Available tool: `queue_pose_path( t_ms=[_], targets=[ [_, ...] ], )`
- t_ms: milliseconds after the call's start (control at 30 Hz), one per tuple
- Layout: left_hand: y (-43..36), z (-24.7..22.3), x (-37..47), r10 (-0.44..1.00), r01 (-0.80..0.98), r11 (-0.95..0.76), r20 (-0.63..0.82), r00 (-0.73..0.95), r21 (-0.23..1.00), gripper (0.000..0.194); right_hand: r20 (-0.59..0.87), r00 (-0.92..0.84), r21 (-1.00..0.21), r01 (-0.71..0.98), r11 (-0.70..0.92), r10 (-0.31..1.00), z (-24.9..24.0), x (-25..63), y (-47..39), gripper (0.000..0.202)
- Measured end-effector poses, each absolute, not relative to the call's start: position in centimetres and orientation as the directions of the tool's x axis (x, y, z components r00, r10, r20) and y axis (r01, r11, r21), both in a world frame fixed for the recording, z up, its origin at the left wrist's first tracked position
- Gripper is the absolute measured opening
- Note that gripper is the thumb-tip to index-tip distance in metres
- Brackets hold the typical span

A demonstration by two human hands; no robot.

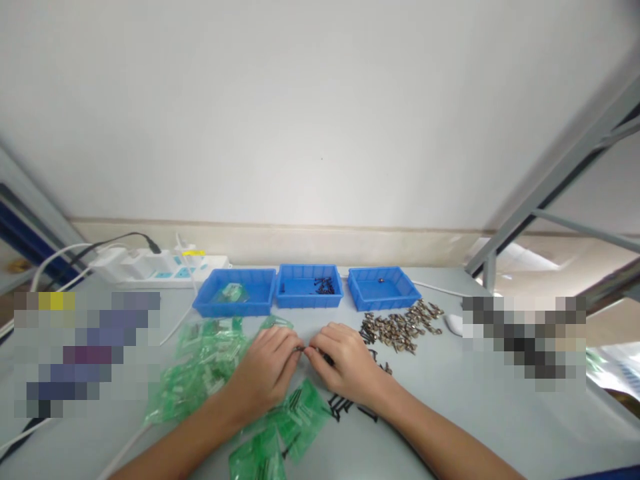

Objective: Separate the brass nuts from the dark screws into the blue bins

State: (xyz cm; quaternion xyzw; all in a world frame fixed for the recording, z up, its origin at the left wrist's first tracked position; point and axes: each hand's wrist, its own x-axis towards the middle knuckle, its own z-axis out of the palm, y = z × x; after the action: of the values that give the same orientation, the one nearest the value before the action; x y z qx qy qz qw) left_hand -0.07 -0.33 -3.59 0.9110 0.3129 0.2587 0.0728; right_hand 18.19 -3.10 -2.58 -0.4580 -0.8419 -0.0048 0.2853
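Observation:
My left hand [270, 365] and my right hand [345, 363] meet at the middle of the table. Their fingertips pinch a small dark metal piece [301, 349] between them; its exact kind is too small to tell. Another dark piece [328, 359] shows among my right fingers. Below my hands lies a green plastic bag [306, 427] with black screws in it. Loose black screws [341, 405] lie beside it, under my right wrist. Left of my left hand is a pile of filled green bags [193, 380].
Three blue trays stand along the wall: the left tray [235, 310] holds a bag, the middle tray [309, 302] dark screws, the right tray [387, 304] one small piece. Brownish metal parts [400, 328] are heaped at right, near a white mouse [454, 325]. A power strip [175, 273] sits back left.

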Motion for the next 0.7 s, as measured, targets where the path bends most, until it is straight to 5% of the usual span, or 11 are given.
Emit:
queue_pose_path(
  t_ms=[367,700],
  targets=[
    [-0.21,-2.97,0.39,0.652,0.584,-0.758,0.387,0.653,0.291,0.025,0.459,-0.350,-0.424,0.721,0.548,0.816,-2.19,18.34,-3.31,0.015],
    [-0.13,-3.07,0.41,0.675,0.512,-0.737,0.432,0.598,0.442,0.027,0.606,-0.337,-0.351,0.700,0.622,0.721,-1.87,18.31,-3.00,0.012]
  ],
)
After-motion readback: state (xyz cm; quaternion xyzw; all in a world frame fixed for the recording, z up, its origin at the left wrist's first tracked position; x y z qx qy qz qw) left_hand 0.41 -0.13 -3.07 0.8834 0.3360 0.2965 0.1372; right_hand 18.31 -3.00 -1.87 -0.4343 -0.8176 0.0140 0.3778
